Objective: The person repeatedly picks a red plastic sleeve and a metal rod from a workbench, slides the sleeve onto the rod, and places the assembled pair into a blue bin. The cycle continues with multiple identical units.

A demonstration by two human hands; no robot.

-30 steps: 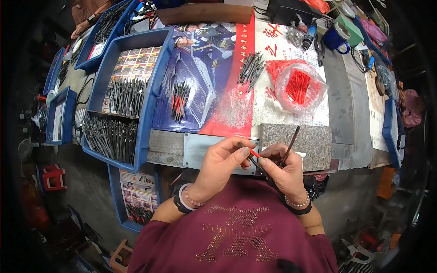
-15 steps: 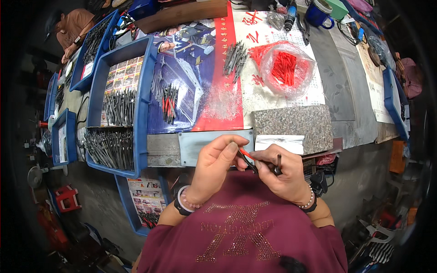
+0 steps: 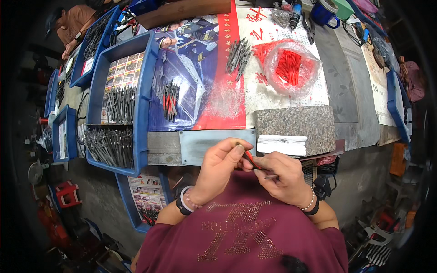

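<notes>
- The left hand [image 3: 218, 170] and the right hand [image 3: 283, 178] meet close to the body, just below the near edge of the counter [image 3: 346, 123].
- Left grip: thumb and forefinger pinched on the upper end of a small red sleeve [image 3: 251, 160]. The sleeve sits between the two hands, in the air, clear of the counter.
- Right grip: clenched around a thin dark metal tool [image 3: 269, 176], of which only a short end shows beyond the fingers. Its full shape cannot be told.
- Judgement on the step in hand: the red sleeve is being fitted onto the metal piece; how far it is seated cannot be told.
- Supply on the counter: a clear bag of red sleeves [image 3: 289, 67] lies well ahead, with a loose heap of bare metal pieces [image 3: 238, 53] just to its left. A small group of red-handled pieces [image 3: 170, 100] lies further left on the printed sheet.
- Blue trays [image 3: 142, 95] at the left hold many dark metal pieces.
- A speckled stone block [image 3: 296, 125] stands at the counter's near edge, just beyond the hands.
- Judgement on the next move: it calls for keeping sleeve and metal end in line while pushing, with a firm pinch so the sleeve does not buckle or slip.
</notes>
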